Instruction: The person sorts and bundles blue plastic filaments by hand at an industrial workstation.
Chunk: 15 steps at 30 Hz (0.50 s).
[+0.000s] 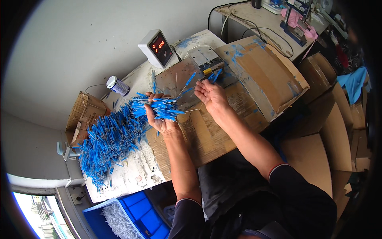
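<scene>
Surface left of the fixture bears a heap, seemingly unfinished, left hand clamped on a bundle, right hand's grip unclear.

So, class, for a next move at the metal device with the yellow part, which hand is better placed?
Probably the right hand: it is close to the metal device, while the left hand is farther off and occupied, holding a bundle of blue pieces.
</scene>
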{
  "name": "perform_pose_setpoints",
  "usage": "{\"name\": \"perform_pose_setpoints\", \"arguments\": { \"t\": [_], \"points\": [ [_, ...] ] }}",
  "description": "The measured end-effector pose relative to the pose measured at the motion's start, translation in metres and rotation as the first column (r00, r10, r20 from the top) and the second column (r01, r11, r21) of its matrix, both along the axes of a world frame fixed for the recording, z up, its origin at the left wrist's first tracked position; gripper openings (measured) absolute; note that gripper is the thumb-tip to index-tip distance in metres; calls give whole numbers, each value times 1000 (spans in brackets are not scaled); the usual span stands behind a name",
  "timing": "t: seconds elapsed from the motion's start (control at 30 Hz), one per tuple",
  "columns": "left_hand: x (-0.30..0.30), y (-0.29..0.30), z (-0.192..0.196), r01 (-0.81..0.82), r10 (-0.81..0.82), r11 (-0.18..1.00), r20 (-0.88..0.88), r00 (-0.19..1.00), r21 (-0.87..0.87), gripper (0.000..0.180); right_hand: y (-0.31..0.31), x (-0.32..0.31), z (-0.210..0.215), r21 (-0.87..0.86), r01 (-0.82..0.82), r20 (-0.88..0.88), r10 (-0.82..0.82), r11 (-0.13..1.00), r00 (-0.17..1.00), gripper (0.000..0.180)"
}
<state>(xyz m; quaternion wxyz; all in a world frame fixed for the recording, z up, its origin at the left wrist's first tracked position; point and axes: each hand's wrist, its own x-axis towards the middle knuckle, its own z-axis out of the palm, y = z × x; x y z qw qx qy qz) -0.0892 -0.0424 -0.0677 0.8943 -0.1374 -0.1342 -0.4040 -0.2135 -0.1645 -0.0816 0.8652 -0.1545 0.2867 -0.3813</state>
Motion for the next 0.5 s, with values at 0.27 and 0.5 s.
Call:
{"name": "perform_pose_setpoints", "arguments": {
  "t": [0.27, 0.5],
  "points": [
    [17, 3, -12, 25, -26, 1000, -62, 998, -10, 38, 17, -15, 3, -363, 55, -54, -80, 930, 995, 14],
    [16, 3, -11, 51, -51, 999, -85, 995, 0, 40, 11, -28, 0, -714, 76, -68, -178, 696, 982, 15]
  ]
}}
